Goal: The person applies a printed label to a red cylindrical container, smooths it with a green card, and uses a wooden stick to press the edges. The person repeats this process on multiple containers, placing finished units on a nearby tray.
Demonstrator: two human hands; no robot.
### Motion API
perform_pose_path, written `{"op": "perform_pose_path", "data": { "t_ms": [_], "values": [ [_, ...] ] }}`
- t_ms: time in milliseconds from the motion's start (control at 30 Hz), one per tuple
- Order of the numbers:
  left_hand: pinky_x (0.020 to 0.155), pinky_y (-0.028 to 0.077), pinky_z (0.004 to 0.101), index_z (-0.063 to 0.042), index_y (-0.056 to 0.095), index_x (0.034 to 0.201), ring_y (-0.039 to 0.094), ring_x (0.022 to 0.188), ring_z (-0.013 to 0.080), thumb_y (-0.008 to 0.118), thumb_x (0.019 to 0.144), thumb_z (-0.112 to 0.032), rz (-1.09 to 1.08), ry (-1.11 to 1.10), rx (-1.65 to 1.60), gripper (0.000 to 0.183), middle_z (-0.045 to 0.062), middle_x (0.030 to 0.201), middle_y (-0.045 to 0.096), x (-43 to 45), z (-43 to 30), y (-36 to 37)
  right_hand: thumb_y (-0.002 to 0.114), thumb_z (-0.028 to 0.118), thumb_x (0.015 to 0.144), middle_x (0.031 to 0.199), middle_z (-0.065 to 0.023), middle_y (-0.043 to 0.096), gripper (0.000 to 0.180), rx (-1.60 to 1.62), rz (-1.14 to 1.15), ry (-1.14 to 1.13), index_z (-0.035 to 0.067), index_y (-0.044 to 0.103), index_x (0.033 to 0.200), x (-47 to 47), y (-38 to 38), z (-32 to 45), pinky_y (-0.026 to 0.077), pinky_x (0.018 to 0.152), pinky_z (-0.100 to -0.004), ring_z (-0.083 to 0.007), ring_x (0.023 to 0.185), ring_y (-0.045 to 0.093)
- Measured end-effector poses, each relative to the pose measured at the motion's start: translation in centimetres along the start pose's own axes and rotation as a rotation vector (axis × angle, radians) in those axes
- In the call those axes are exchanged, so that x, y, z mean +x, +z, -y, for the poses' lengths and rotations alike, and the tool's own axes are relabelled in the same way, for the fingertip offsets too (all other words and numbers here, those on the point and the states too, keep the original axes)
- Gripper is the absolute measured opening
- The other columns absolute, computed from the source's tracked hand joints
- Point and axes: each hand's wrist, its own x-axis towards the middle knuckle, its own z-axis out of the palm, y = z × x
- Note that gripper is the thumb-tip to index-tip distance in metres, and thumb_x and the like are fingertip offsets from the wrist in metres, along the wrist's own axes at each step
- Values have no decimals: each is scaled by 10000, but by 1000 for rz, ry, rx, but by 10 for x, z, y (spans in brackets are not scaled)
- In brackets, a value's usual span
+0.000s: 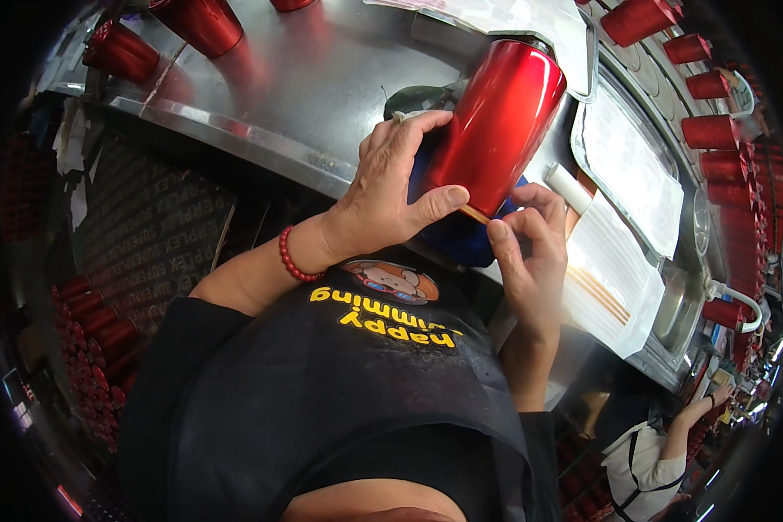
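A glossy red metal cylinder (499, 121) lies tilted over the bench edge in front of me, its near end towards my body. My left hand (391, 179) rests along its left side, with the thumb at the near rim. A narrow gold-orange strip (475, 214) runs along that rim. At the strip's right end, my right hand (528, 245) pinches it between thumb and fingers. Something dark blue (460, 241) sits beneath the cylinder, partly hidden by both hands. Right of my right hand is a white sheet (616, 267) bearing several similar thin strips.
Several red metal cylinders (199, 26) stand on the steel bench (300, 85) at upper left. White sheets lie on metal trays (626, 156) at right. Beyond runs a line of red cylinders (710, 132). A co-worker (646, 463) is at lower right. More red cylinders (91, 365) are stacked at lower left.
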Motion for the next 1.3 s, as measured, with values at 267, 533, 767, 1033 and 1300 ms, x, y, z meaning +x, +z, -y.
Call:
{"op": "perform_pose_path", "data": {
  "t_ms": [267, 533, 767, 1033, 1300],
  "values": [
    [1159, 312, 430, 18, 380, 1480, 428, 1338, 317, 695, 924, -515, 17, -2, -11, 832, 194, 1420, 466, 0, 0, 3, 747, 140, 880, 1110, -184, 547, 195, 33, -3, 11, -15, 643, 820, 0, -1, -8, 454, 919, -385, -297, 1088, 540],
    [1164, 313, 417, 26, 379, 1483, 430, 1347, 303, 656, 960, -502, -4, -2, -157, 794, 195, 1421, 470, -2, 5, 6, 756, 158, 881, 1133, -179, 531, 209, 39, -8, 0, -15, 650, 833, 1, 1, -11, 448, 919, -376, -286, 1100, 529],
    [1163, 316, 405, 28, 402, 1472, 437, 1348, 291, 656, 975, -454, -25, 14, -107, 738, 183, 1425, 480, -5, 0, 6, 765, 173, 881, 1136, -176, 517, 219, 55, 1, -3, -9, 653, 836, 0, 0, -15, 444, 921, -374, -282, 1126, 512],
    [1157, 319, 402, 30, 409, 1466, 444, 1332, 294, 657, 978, -436, -27, 23, -100, 718, 183, 1414, 485, -4, 0, 5, 768, 174, 882, 1136, -169, 507, 219, 74, 3, 10, -2, 651, 826, -1, -1, -14, 442, 916, -367, -278, 1143, 500],
    [1094, 334, 432, -14, 465, 1408, 500, 1231, 321, 637, 967, -486, -110, 34, -60, 668, 177, 1361, 552, -4, -2, 9, 768, 175, 885, 1141, -168, 503, 220, 67, 0, -6, 1, 647, 824, -2, 3, -15, 435, 927, -368, -276, 1141, 500]
  ]
}}
